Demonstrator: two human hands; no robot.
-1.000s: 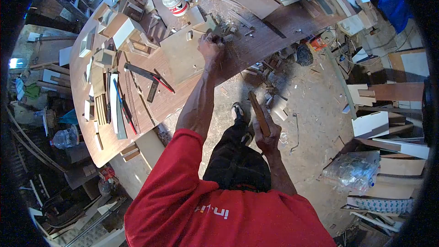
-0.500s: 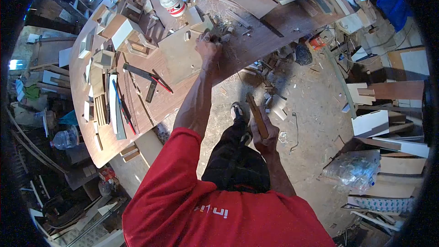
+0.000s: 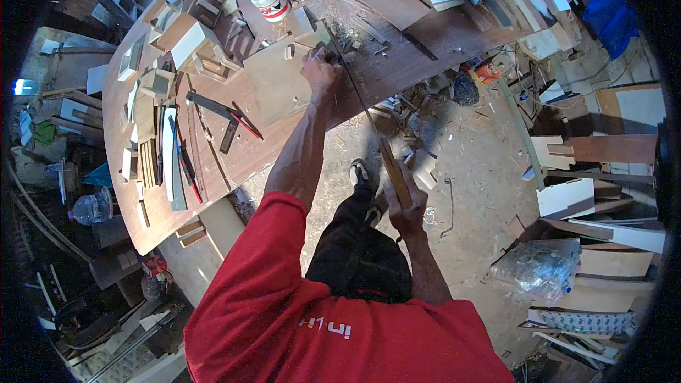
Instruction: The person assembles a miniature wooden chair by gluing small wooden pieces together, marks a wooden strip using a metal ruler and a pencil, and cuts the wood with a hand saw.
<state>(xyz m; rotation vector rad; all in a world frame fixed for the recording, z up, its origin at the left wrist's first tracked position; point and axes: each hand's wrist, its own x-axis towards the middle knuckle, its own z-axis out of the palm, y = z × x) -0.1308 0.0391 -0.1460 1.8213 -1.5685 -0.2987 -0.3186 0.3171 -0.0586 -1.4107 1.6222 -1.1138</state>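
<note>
My right hand (image 3: 406, 207) is closed around the wooden handle of a saw (image 3: 395, 179), out in front of my legs. From the handle a thin, dark blade slants up and left to the table, passing just right of my left hand (image 3: 323, 71). That hand is closed, its fingers bent over a small piece of wood (image 3: 323, 34) whose far end shows past the knuckles; the rest is hidden. Beneath it lies a flat, light-brown board (image 3: 273, 89) on the table. A small wooden block (image 3: 289, 52) sits on the board, left of my fingers.
The brown table (image 3: 280, 131) also holds a dark square (image 3: 213, 106), a red-handled tool (image 3: 245, 124), wood strips (image 3: 147, 163), small wooden frames (image 3: 213, 64) and a white tub (image 3: 268, 1) with a stick in it. Offcuts and a plastic bag (image 3: 539, 269) lie to the right.
My right hand has moved slightly up and left with the saw. Its blade now shows as a dark line reaching the wood beside my left hand, which stays in place.
</note>
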